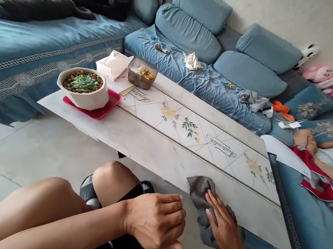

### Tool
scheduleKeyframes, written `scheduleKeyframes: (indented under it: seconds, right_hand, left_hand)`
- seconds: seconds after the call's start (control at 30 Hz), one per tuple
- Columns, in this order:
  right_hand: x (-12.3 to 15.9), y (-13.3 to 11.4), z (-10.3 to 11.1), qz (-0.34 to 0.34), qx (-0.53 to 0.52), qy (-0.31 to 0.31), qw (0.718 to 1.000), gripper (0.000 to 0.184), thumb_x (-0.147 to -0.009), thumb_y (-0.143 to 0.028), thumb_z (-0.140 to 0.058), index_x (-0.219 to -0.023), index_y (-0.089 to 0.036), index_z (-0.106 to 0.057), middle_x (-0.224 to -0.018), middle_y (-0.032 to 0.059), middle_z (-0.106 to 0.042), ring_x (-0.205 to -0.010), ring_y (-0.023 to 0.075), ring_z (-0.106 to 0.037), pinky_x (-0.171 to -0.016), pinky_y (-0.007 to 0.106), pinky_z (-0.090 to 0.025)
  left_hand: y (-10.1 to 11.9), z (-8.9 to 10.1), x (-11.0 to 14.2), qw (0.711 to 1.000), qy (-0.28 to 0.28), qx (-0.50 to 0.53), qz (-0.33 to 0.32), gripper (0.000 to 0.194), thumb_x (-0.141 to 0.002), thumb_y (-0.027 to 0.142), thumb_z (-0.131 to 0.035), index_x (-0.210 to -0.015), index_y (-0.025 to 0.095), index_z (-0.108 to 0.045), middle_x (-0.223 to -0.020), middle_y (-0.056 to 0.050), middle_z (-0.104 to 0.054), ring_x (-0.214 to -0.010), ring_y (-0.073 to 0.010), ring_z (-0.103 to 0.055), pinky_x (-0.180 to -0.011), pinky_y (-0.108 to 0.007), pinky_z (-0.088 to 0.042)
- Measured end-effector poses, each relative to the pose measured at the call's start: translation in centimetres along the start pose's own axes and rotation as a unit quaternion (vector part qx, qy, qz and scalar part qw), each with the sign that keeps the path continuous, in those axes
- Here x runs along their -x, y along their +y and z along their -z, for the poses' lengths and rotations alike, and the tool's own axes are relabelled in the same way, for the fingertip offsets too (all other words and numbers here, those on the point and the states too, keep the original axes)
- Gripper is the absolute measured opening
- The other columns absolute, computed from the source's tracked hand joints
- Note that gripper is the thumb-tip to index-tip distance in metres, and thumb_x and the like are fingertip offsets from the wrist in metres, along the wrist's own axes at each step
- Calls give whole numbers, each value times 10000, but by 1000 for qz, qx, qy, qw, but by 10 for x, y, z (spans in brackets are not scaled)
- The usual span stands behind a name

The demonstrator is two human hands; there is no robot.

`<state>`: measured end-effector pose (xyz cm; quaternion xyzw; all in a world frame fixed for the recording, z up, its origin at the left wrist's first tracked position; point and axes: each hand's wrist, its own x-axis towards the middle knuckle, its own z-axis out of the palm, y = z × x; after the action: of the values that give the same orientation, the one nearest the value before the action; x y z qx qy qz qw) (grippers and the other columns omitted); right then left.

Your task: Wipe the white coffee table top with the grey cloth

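Soft-looking, crumpled grey fabric cloth [201, 188], best gripped centrally, was pressed by flat-fingered right hand [226, 229]; left hand's [154, 221] fingers were half-curled, contents unseen.

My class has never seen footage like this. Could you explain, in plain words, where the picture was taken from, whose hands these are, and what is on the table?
There is no machine here. A person wears a camera on the head, looking forward and down, so we see their own arms and knees. There is one picture, and the room looks tilted in it.

The right hand lies on a crumpled grey cloth at the near edge of the white table. The left hand is loosely curled, with nothing visible in it.

Towards the far end are a potted succulent on a red tray, a white tissue pack and a see-through container with yellowish bits inside.
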<state>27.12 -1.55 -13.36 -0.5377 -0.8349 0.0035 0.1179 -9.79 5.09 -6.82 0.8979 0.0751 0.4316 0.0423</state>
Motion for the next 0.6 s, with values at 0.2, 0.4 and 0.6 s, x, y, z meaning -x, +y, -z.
scheduleKeyframes:
  seconds: [0.2,0.4,0.6]
  right_hand:
    - [-150,-64,-34,76,-63,-12,995,561,-1103,-283,-494,-1663,-263,-471,-1648,66,-550,-1536,314,-516,-1253,541,-514]
    - [-190,-84,-39,67,-65,-9,996,487,-1140,-314,-424,-1556,-117,-584,-1631,134,-565,-1558,295,-487,-1301,503,-438]
    - [-11,8,1,-13,1,1,1000,628,-1104,-352,-495,-1716,-330,-356,-1643,109,-552,-1458,363,-598,-1142,642,-591]
  left_hand:
    - [3,-11,4,1000,-25,10,-4,505,-1084,513,-526,-848,120,-739,-879,-128,-702,-830,-227,-684,-1057,-395,-599]
    - [-1,-22,-4,1000,-21,-3,-8,525,-1073,591,-537,-841,155,-713,-856,-117,-691,-816,-213,-678,-1020,-399,-610]
    - [7,-11,11,1000,-30,6,8,566,-1079,573,-514,-854,114,-755,-841,-123,-675,-798,-233,-670,-1062,-419,-589]
